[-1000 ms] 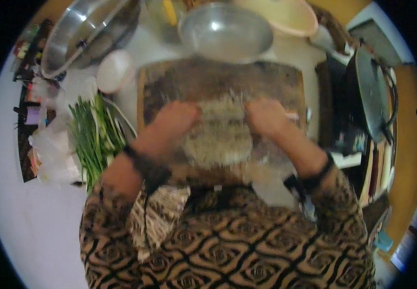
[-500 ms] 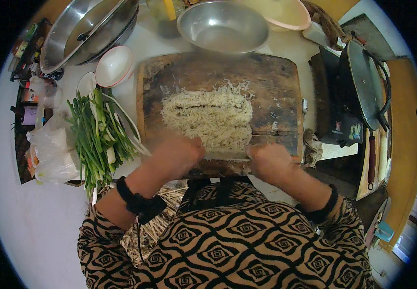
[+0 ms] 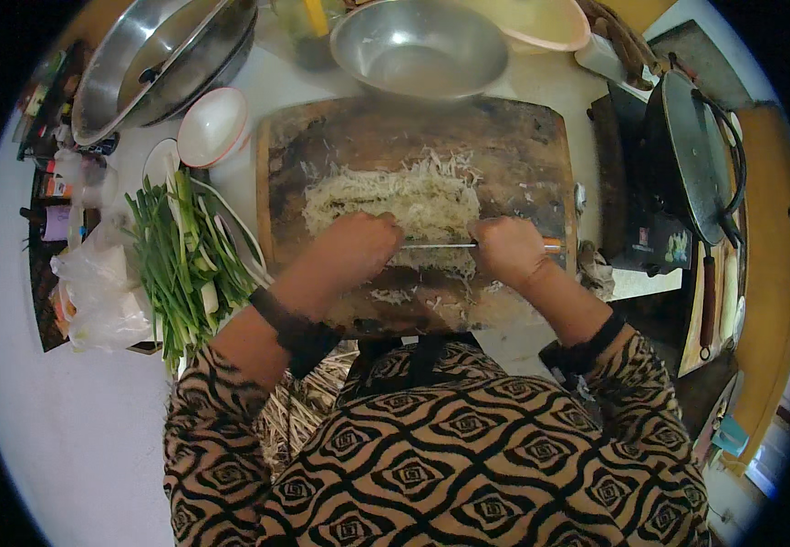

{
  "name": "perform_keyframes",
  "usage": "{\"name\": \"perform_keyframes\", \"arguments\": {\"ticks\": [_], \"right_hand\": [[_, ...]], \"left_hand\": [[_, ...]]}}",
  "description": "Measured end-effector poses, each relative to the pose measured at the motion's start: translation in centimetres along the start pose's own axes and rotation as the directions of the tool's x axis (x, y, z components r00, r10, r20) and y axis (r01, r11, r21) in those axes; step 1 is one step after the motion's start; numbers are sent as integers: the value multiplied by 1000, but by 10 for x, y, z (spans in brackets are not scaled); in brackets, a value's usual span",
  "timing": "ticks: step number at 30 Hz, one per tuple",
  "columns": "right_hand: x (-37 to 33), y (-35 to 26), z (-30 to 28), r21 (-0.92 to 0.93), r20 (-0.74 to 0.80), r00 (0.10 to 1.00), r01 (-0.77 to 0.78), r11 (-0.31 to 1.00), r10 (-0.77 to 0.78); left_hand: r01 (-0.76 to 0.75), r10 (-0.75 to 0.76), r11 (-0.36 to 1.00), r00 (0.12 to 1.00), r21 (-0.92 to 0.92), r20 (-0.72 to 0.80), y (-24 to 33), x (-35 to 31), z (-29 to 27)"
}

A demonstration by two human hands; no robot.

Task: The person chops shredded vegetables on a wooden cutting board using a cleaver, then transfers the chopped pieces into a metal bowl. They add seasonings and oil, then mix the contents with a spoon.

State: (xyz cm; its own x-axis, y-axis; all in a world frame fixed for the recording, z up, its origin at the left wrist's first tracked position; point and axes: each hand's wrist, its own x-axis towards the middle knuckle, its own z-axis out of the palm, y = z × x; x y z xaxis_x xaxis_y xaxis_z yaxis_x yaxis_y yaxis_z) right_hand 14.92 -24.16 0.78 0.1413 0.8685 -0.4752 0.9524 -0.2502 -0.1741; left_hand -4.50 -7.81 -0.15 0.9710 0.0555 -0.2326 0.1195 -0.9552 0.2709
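Both hands moved up onto shredded pile (image 3: pixel 386 196), right hand (image 3: pixel 507 251) grip closed on knife (image 3: pixel 468 244) (blade flat), left hand (image 3: pixel 358 248) pressing

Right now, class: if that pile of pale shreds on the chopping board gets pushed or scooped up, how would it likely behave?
The pile of shreds is loose thin strands, so it would probably scatter rather than slide whole; strays already dot the wooden board. It looks light and floppy, likely sagging between the left hand and right hand.

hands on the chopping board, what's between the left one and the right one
In the head view, a thin knife blade spans between the left hand and right hand, lying across the shredded pale vegetable on the wooden board.
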Motion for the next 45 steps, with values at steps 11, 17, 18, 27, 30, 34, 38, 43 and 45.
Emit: {"name": "perform_keyframes", "arguments": {"ticks": [11,17,18,27,30,34,38,43,45], "right_hand": [[37,9,-22,-40,-15,1000,-1,999,1],[32,9,-23,-76,-51,997,-59,995,55],[34,9,-20,-35,55,996,-62,997,64],[4,-5,-24,114,-242,955,204,972,-172],[-19,-19,-20,171,-220,971,136,976,-97],[-11,-50,6,67,-16,998,61,996,-60],[-8,-65,21,48,92,996,-12,999,8],[-12,-38,9,5,-70,997,33,999,-32],[-10,-30,9,13,-77,997,16,1000,-15]], "left_hand": [[7,-11,995,999,103,34,-19,19,-26],[-90,83,996,974,-21,-210,-30,11,-21],[-128,119,991,978,-46,-170,-26,10,-17],[-96,107,994,970,60,-219,-54,-2,-29],[152,-152,987,756,-56,-637,-60,-46,-37],[330,-459,888,677,-320,-575,-48,-95,-1],[386,-616,774,645,-502,-453,-22,-111,49],[386,-685,698,607,-603,-403,-17,-119,73],[387,-718,655,585,-649,-377,-20,-119,73]]}}
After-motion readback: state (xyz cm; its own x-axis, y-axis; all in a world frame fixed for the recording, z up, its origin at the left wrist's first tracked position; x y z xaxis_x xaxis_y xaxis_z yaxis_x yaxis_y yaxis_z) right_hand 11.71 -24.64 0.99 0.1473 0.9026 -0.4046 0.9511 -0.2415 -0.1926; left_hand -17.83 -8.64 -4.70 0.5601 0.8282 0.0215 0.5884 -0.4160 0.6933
